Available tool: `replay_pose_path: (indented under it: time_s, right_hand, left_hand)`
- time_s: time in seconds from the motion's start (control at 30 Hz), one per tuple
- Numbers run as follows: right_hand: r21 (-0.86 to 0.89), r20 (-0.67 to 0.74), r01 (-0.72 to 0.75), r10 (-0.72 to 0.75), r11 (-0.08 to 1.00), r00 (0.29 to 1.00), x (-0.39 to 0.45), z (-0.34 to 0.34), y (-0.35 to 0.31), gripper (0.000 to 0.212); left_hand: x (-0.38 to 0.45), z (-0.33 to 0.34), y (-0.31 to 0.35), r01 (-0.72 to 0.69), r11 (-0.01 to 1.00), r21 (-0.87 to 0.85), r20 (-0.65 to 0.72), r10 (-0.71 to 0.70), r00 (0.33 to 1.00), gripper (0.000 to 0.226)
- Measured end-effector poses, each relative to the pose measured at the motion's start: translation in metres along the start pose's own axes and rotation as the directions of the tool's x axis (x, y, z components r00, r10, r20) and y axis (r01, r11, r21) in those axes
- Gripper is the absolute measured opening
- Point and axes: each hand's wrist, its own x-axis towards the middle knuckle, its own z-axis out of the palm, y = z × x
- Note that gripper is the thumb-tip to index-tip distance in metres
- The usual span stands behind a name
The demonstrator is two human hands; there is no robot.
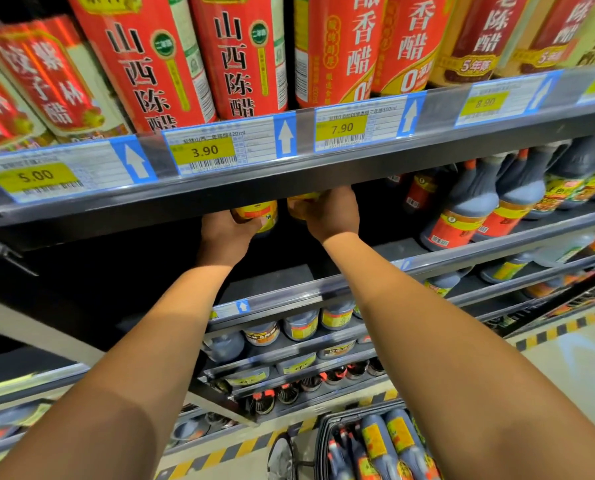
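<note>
Both your arms reach up from the bottom of the frame into the dark shelf bay at centre.

Left hand (225, 233): grips a yellow-labelled bottle (257, 213), thumb and fingers curled round its lower body. The bottle sits at centre frame, just under the shelf rail (289, 178), which hides its top.

Right hand (332, 213): closed round a second bottle (299, 204), just right of the first. The back of your hand faces the camera and your fingers wrap the far side, mostly out of sight. Only a sliver of yellow label shows left of your knuckles.

The two bottles are side by side and very close. In that shadow they may be touching, but it cannot be confirmed.

Surroundings:
- The rail carries price tags, with a 3.90 tag (204, 151) above your left hand and a 7.90 tag (341, 128) above your right.
- Red vinegar bottles (143, 57) stand in a row on the upper shelf, across the top of the frame.
- Dark jugs (462, 209) with red and yellow labels stand at middle right, on the same shelf level your hands are in.
- At bottom right, a basket (327, 422) holds more dark bottles with yellow labels.
- Yellow-and-black floor tape (220, 457) runs along the shelf base.
</note>
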Motion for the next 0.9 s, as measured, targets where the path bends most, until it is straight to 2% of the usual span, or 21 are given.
replay_pose_path:
  time_s: [0.17, 0.27, 0.37, 0.43, 0.5, 0.6, 0.67, 0.73, 0.83, 0.9]
  right_hand:
    - [-0.029, 0.009, 0.015, -0.015, 0.999, 1.000, 0.004, 0.001, 0.000, 0.081]
    - [-0.041, 0.085, -0.002, 0.005, 0.999, 0.996, 0.007, -0.007, -0.004, 0.087]
    - [-0.056, 0.129, -0.052, 0.058, 0.997, 0.990, -0.003, -0.019, -0.002, 0.102]
    - [-0.023, 0.076, 0.001, 0.000, 1.000, 0.997, -0.023, -0.033, -0.001, 0.098]
    - [0.069, 0.011, 0.082, -0.083, 0.994, 0.997, -0.061, -0.058, 0.003, 0.085]
    - [0.146, -0.090, 0.134, -0.122, 0.980, 0.988, -0.140, -0.105, 0.031, 0.064]
    - [0.211, -0.173, 0.052, -0.015, 0.976, 0.985, -0.188, -0.132, 0.075, 0.053]
    - [0.242, -0.250, -0.135, 0.197, 0.961, 0.948, -0.230, -0.150, 0.132, 0.045]
    - [0.309, -0.327, -0.463, 0.550, 0.831, 0.768, -0.293, -0.170, 0.219, 0.038]
    - [0.350, -0.317, -0.618, 0.709, 0.704, 0.630, -0.336, -0.175, 0.272, 0.034]
  left_hand:
    - [0.008, 0.003, -0.002, 0.028, 0.999, -0.032, 0.015, -0.027, 1.000, 0.065]
    - [0.008, 0.003, -0.004, 0.082, 0.995, -0.055, 0.058, -0.079, 0.995, 0.062]
    - [-0.001, 0.000, -0.001, 0.180, 0.970, -0.161, 0.062, -0.172, 0.983, 0.088]
    - [-0.016, -0.006, 0.009, 0.193, 0.968, -0.160, -0.015, -0.198, 0.980, 0.099]
    - [-0.045, -0.017, 0.026, 0.047, 0.981, -0.189, -0.094, -0.066, 0.993, 0.089]
    - [-0.122, -0.034, 0.048, -0.206, 0.937, -0.282, -0.069, 0.195, 0.978, 0.059]
    - [-0.175, -0.038, 0.050, -0.356, 0.892, -0.279, 0.027, 0.378, 0.925, 0.051]
    - [-0.211, -0.025, 0.038, -0.429, 0.871, -0.241, 0.207, 0.478, 0.854, 0.046]
    - [-0.240, 0.025, 0.012, -0.374, 0.920, -0.115, 0.493, 0.380, 0.783, 0.045]
    - [-0.253, 0.066, -0.009, -0.346, 0.938, -0.037, 0.640, 0.288, 0.712, 0.047]
